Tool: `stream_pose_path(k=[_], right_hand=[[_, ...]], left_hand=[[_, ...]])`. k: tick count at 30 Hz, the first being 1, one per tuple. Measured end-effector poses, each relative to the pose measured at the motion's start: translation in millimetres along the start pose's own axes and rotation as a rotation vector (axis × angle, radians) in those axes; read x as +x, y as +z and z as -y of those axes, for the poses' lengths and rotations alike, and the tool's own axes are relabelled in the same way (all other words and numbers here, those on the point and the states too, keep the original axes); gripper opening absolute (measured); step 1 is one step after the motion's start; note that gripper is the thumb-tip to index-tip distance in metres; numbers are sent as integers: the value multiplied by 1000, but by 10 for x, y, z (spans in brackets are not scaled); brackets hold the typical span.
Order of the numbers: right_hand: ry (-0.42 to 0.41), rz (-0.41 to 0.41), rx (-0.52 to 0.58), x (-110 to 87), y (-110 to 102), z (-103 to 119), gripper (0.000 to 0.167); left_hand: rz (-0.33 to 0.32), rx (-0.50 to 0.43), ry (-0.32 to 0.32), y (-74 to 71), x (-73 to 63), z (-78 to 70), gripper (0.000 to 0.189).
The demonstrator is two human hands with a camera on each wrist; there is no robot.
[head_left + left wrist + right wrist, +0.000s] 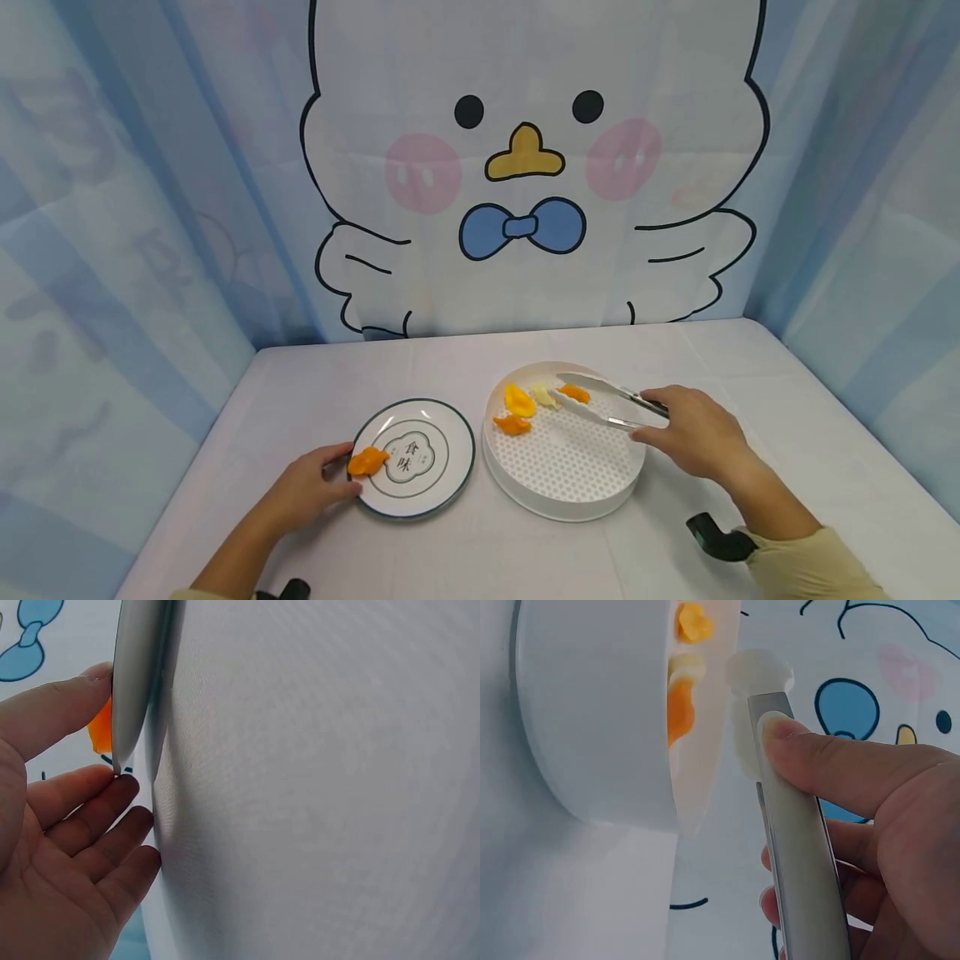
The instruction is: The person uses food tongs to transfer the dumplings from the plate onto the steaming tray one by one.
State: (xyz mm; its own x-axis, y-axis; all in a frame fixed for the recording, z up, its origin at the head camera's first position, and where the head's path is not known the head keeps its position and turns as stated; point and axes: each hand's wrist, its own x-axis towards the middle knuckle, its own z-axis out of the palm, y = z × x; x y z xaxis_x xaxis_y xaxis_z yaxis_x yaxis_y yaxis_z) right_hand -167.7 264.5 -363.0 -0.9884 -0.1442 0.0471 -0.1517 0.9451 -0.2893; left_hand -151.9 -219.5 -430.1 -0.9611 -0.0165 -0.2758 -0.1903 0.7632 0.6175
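My left hand point(306, 490) holds the left rim of a white plate point(442, 479) with a dark edge, thumb and fingertips at the rim. On that plate, beside the hand, lies an orange dumpling-shaped piece point(368, 461). My right hand point(693, 429) grips metal tongs point(626, 423) with pale tips. Those tips are spread over a round white basket point(570, 508) with a dotted floor, around an orange piece point(574, 393) and close to a pale yellow piece point(543, 395). A yellow piece point(520, 401) and another orange piece point(512, 425) lie in the basket's left part.
A white cloth covers the table point(517, 558). A curtain with a cartoon character point(525, 283) hangs behind it, and blue patterned curtains point(112, 292) flank both sides. Plate and basket stand side by side with a narrow gap.
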Motion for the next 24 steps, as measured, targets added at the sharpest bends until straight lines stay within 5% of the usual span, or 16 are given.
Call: stream_pose_path(k=[18,24], right_hand=[[-258,15,38,199,163,752,58],[-267,36,35,242,225,913,59]], left_hand=[[2,8,7,-5,10,13,78],[1,8,8,-6,3,15,78]])
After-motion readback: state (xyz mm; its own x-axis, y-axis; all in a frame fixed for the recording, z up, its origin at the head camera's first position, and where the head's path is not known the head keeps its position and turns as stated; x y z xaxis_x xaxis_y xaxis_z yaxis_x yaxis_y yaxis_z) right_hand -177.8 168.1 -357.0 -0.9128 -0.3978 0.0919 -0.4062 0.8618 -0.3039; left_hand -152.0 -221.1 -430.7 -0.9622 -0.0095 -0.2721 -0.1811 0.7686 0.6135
